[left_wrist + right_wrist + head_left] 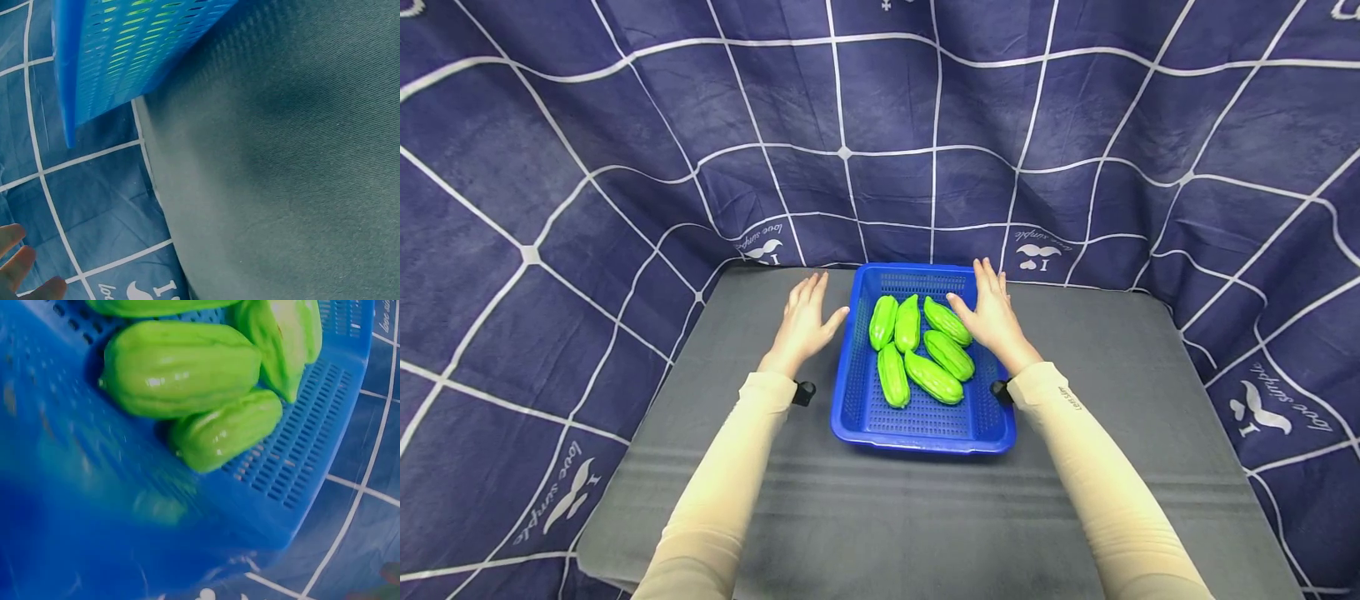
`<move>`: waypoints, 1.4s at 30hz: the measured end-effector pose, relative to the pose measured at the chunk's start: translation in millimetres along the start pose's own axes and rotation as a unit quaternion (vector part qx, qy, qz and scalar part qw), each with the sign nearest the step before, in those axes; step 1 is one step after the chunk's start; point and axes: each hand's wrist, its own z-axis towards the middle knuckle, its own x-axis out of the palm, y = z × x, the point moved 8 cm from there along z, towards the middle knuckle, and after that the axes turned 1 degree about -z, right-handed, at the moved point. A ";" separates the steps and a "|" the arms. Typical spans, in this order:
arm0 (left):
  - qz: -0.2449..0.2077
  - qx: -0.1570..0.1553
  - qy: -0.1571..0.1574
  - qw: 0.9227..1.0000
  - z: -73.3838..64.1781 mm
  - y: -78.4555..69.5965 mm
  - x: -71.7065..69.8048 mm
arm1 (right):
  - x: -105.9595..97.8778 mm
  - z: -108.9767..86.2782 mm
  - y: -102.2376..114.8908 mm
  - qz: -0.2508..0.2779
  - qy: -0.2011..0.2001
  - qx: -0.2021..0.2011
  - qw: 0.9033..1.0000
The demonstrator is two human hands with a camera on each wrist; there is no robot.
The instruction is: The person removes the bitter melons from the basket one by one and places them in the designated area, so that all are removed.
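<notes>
A blue plastic basket [922,444] with slotted walls sits on a grey-covered table and holds several green, ridged, elongated gourds [934,377]. Just left of the basket hovers my left hand [805,323], its fingers straight and thumb spread toward the rim. My right hand [994,318] extends over the basket's right rim, fingers straight, the thumb overlapping one gourd in the head view. Neither hand grips anything. Fingertips [22,267] show at the lower left of the left wrist view, beside the basket's outer wall [119,56]. Close up in the right wrist view lie smooth-skinned gourds [181,369].
A dark blue curtain [887,187] with white grid lines hangs behind the table and along both sides. The grey tabletop [880,525] extends in front of the basket and to its left and right. Black straps with small cameras [803,393] sit at the wrists.
</notes>
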 end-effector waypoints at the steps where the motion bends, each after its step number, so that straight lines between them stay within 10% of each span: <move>1: -0.003 -0.003 0.003 1.000 -0.5 0.5 0.7 | 2.3 0.2 -0.1 0.001 0.003 0.001 1.000; 42: -0.086 -0.033 0.079 0.993 -26.0 -6.5 56.0 | 67.1 13.7 -26.3 -0.001 0.120 0.077 0.990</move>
